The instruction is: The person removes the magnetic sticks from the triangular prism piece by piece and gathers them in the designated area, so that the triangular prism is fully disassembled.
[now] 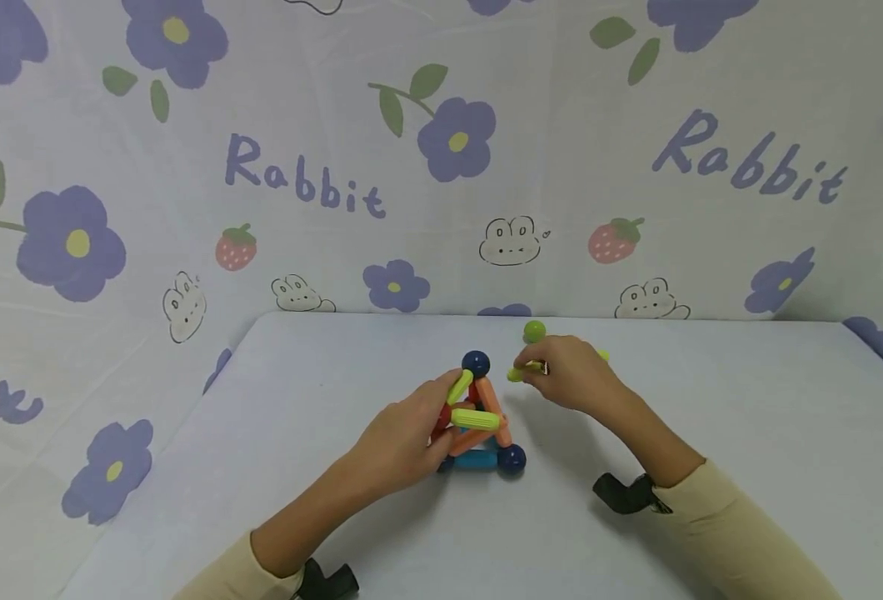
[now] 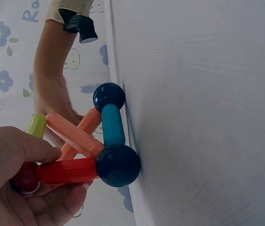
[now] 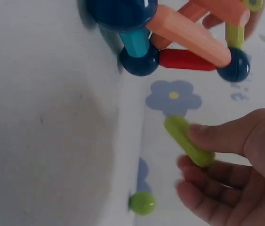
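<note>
Left hand (image 1: pixel 400 433): fingers gripping ball-and-rod frame (image 1: pixel 476 419) on desk (image 1: pixel 276 392). Right hand (image 1: pixel 575 375): fingers pinching yellow-green rod (image 3: pixel 186 142) near green ball (image 1: pixel 535 331).

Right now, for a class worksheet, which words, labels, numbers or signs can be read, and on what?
"Rabbit": patterned cloth, head view, left of centre.
"Rabbit": same cloth, right side.
Purple mark, cloth's lower left: unreadable.
Wrist views: partial, blurred cloth lettering.
Sticks and balls: none visible.
</note>
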`<state>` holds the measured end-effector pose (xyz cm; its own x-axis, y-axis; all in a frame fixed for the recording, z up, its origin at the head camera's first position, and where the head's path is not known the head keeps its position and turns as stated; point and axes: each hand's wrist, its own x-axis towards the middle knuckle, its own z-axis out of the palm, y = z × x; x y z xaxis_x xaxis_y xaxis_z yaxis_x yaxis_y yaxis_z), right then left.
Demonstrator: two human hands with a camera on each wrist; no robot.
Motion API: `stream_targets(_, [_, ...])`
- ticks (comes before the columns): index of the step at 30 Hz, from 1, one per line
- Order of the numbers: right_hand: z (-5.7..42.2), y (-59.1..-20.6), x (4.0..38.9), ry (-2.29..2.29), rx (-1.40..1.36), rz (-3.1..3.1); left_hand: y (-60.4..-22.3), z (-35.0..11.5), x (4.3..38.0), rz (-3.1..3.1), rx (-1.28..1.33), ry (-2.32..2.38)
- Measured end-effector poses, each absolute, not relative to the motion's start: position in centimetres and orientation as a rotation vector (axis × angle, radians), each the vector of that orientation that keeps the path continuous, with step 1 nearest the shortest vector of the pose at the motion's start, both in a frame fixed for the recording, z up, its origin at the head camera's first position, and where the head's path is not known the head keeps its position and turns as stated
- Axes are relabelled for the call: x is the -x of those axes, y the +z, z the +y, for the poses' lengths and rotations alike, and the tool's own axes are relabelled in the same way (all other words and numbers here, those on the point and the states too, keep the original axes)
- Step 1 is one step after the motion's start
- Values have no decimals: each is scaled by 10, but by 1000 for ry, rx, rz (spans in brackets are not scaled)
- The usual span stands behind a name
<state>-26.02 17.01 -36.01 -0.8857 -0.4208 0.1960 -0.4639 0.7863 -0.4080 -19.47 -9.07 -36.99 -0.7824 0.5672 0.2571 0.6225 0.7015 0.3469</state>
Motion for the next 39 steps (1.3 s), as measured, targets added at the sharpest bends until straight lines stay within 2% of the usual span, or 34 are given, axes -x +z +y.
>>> stream_targets(12, [219, -374, 289, 639, -648, -3099, -369, -90, 196, -2764, 985, -635])
stream_targets(19, [247, -384, 298, 691, -472, -3174, -370, -90, 195, -2795, 973, -651])
stream_targets(39, [265, -391, 307, 615, -238, -3065, -372, -90, 196, -2787, 961, -662])
